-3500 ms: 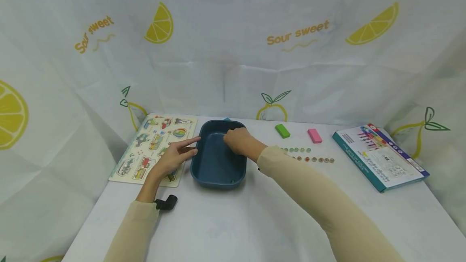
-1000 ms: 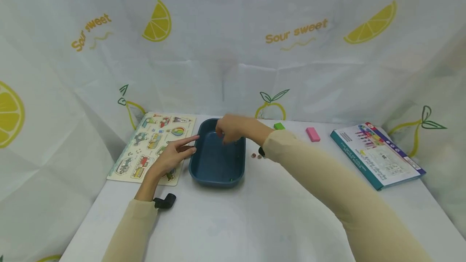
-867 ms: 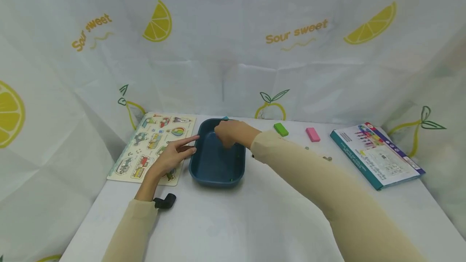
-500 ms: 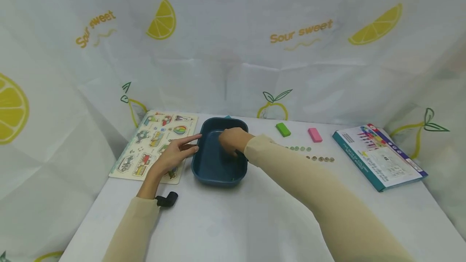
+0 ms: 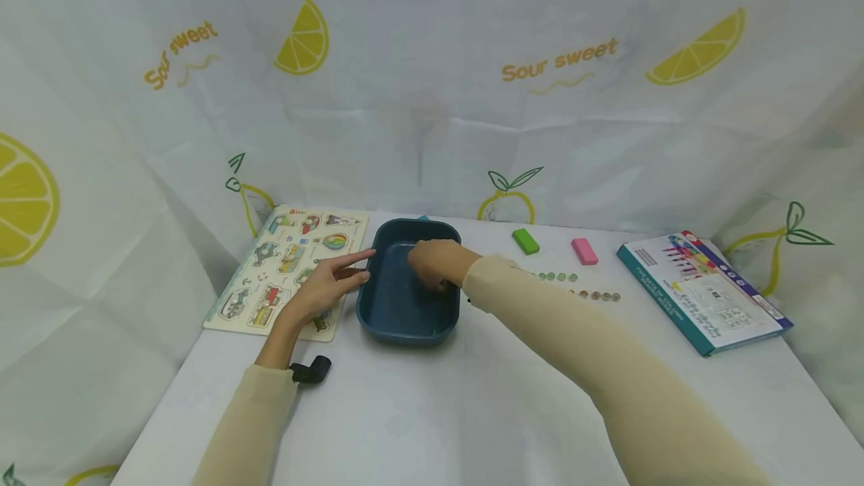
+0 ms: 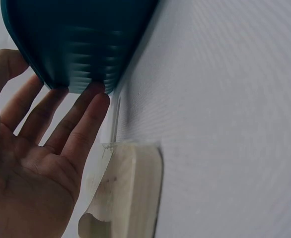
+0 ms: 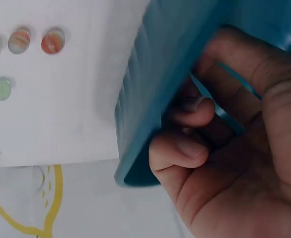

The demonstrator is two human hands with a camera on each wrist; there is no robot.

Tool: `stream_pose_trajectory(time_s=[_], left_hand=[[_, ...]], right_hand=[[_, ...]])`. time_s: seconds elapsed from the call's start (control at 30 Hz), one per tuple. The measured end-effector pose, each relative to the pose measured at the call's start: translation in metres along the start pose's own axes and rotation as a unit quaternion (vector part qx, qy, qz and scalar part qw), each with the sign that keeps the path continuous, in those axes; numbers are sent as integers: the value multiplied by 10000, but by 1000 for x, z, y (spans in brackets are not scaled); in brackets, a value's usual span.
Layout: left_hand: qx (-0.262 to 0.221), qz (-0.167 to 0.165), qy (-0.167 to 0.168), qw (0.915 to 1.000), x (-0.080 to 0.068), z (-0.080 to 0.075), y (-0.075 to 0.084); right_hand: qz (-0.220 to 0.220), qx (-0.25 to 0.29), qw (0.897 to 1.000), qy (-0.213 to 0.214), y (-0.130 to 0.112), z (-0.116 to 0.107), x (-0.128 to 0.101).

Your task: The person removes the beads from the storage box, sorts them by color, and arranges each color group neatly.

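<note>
A dark blue rectangular tub (image 5: 405,340) stands on the white-covered table. My left hand (image 5: 322,292) touches its left side with spread fingers; the left wrist view shows the fingertips (image 6: 100,89) against the wall of the tub. Inside the tub, toward its right wall, is my right hand (image 5: 435,265), pointing down. In the right wrist view the ring and little fingers (image 7: 185,148) are curled, while the other fingertips are hidden by the wall, so I cannot tell what they hold. Green marbles (image 5: 562,277) and orange-brown marbles (image 5: 595,295) lie in two rows right of the tub, partly behind my sleeve.
A wooden picture puzzle board (image 5: 270,276) lies left of the tub, partly under my left hand. Behind the marbles are a green block (image 5: 525,241) and a pink block (image 5: 584,251). A flat printed box (image 5: 705,291) lies at the right. A printed curtain (image 5: 418,81) hangs behind the table.
My right hand has gone down deeper into the tub from above its far end, and the sleeve has uncovered more marbles. The left hand keeps its place at the tub's side.
</note>
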State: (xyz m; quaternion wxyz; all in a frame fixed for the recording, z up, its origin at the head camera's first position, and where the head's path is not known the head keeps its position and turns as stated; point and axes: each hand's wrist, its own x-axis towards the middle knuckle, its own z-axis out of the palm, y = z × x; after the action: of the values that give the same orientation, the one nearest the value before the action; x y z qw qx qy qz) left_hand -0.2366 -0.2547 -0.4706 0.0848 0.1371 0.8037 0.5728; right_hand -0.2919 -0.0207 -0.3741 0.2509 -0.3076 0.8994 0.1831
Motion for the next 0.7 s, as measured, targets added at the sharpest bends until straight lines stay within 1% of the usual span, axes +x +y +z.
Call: stream_pose_trajectory(time_s=[0.07, 0.13, 0.17, 0.23, 0.3, 0.4, 0.47, 0.57, 0.7], left_hand=[[-3, 5, -6, 10000, 0, 0, 0], [-6, -2, -2, 10000, 0, 0, -1], [2, -7, 6, 10000, 0, 0, -1], [15, -24, 16, 10000, 0, 0, -1], [27, -49, 21, 10000, 0, 1, -1], [67, -57, 20, 10000, 0, 0, -1], [93, -59, 36, 9999, -1, 0, -1], [91, -44, 53, 9999, -1, -1, -1], [35, -25, 52, 10000, 0, 2, -1]], right_hand=[[-213, 228, 9994, 124, 10, -6, -3], [-467, 514, 9967, 408, 24, -11, -10], [-630, 693, 9937, 608, 32, -12, -14], [-892, 1174, 9836, 1044, 49, -12, -25], [-1087, 1644, 9696, 1448, 67, -7, -35], [-1051, 2259, 9494, 1910, 91, 11, -46], [-924, 2500, 9403, 2115, 103, 27, -50], [-756, 2640, 9337, 2297, 115, 52, -47], [-615, 2721, 9322, 2305, 123, 83, -37]])
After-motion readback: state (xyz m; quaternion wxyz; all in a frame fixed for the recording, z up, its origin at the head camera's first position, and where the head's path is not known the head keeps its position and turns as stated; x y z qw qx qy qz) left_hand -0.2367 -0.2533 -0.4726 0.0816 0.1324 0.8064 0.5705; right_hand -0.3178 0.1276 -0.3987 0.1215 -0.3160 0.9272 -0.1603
